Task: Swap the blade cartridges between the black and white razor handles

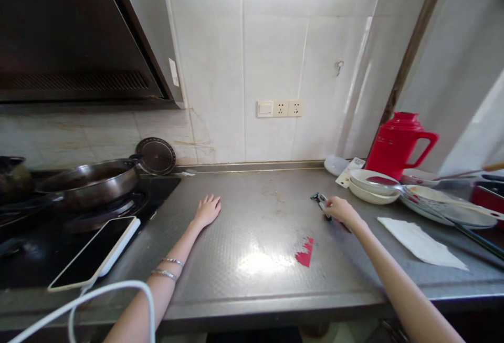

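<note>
"At left, a left hand (207, 210) lies palm down on the metal bench (244, 280), fingers apart, gripping nothing. What is nearest the other?"

"A small razor-like tool (320, 205), at the left side of the right hand (339, 210), its long axis slanting from far left to near right. Those fingertips are together beside it; whether they clamp it, I cannot tell."

"And the red scrap (305, 253)?"

"Nearer the bench's front edge, apart from both hands, closer to the right one."
</note>
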